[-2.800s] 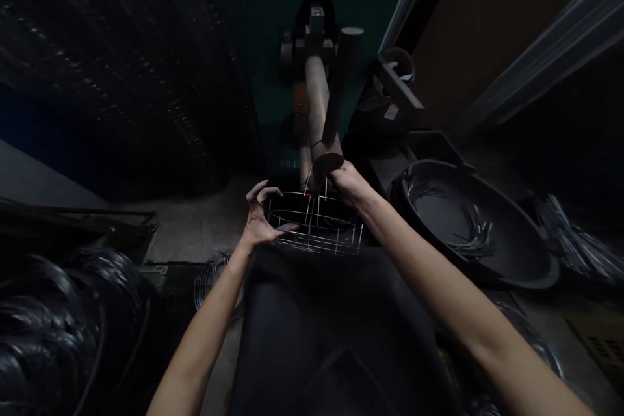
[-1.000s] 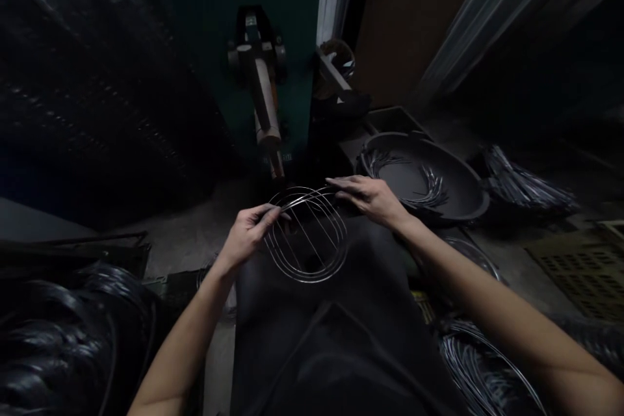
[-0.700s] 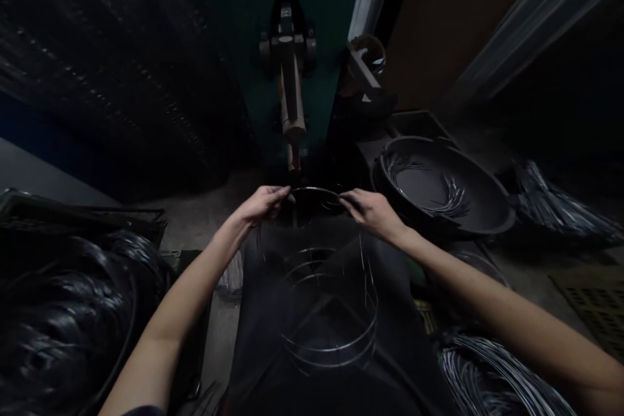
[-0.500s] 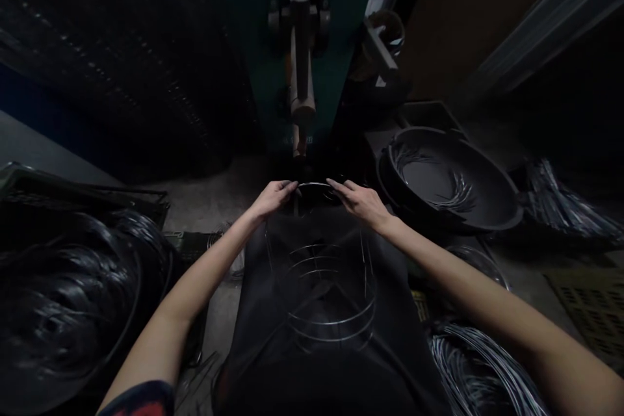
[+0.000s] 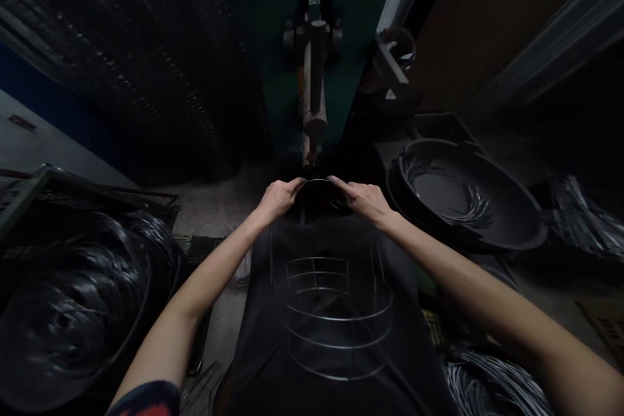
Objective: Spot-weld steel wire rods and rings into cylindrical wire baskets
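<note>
A round wire basket frame (image 5: 336,318) lies lengthwise over my dark apron, its near rings toward me and its far ring (image 5: 316,183) up by the machine. My left hand (image 5: 280,198) pinches that far ring on its left side. My right hand (image 5: 361,198) grips the same ring on its right side. Just above the ring hangs the brown cylindrical arm of a spot-welding machine (image 5: 313,104), its tip close to the wire between my hands.
A large dark basin (image 5: 511,234) with curved wire pieces stands at the right. Wire bundles (image 5: 580,221) lie further right and at bottom right (image 5: 492,383). Black coils of wire rings (image 5: 73,312) pile at the left. Stacked mesh (image 5: 121,58) fills the upper left.
The basket frame was held flat before me, then swung so its length lies over my lap. Both hands now hold the far ring under the machine's tip.
</note>
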The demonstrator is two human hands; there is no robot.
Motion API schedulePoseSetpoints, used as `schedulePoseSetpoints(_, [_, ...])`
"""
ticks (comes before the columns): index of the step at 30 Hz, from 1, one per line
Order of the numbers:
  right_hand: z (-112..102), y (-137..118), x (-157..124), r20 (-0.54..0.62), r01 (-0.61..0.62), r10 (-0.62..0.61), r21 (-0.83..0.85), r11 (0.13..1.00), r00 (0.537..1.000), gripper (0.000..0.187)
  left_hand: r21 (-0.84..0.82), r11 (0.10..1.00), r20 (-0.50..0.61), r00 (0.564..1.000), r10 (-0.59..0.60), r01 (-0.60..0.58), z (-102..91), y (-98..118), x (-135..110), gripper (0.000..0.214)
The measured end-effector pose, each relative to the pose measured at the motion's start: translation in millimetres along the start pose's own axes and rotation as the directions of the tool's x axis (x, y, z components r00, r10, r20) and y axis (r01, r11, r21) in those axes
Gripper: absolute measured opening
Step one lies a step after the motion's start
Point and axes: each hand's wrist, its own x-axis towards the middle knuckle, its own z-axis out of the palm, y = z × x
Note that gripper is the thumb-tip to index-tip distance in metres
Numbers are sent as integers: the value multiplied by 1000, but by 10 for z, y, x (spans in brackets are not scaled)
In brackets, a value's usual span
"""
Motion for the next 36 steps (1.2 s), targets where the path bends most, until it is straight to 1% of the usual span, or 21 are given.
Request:
schedulePoseSetpoints(3, [-98, 9, 56, -7, -12, 12, 22, 1000, 1000, 55, 82, 997, 48, 999, -2, -2, -134, 7, 60, 41])
schedulePoseSetpoints(6, [-192, 7, 118, -24, -3, 4, 32, 999, 1000, 54, 103, 995, 75, 997, -1, -6, -250, 5, 102, 43])
schedulePoseSetpoints(12, [-289, 19, 228, -43, -38, 40, 53, 998, 998, 53, 150, 989, 50, 998, -24, 16, -410, 5, 255, 39])
schedulePoseSetpoints(16, [-302, 43, 265, -28, -54, 56, 69, 996, 998, 50, 136, 991, 87, 996, -21, 9, -423, 2, 328, 39])
schedulePoseSetpoints(23, [-316, 69, 303, -22, -75, 77, 73, 994, 997, 49, 126, 992, 80, 997, -3, -7, -391, -25, 381, 38])
schedulePoseSetpoints(29, [-289, 104, 321, -50, -55, 62, 122, 991, 997, 48, 111, 994, 88, 996, -4, -6, -385, -36, 411, 38])
schedulePoseSetpoints(36, [-367, 63, 313, -49, -45, 54, 165, 985, 997, 43, 74, 997, 81, 997, -6, 0, -390, -59, 384, 38])
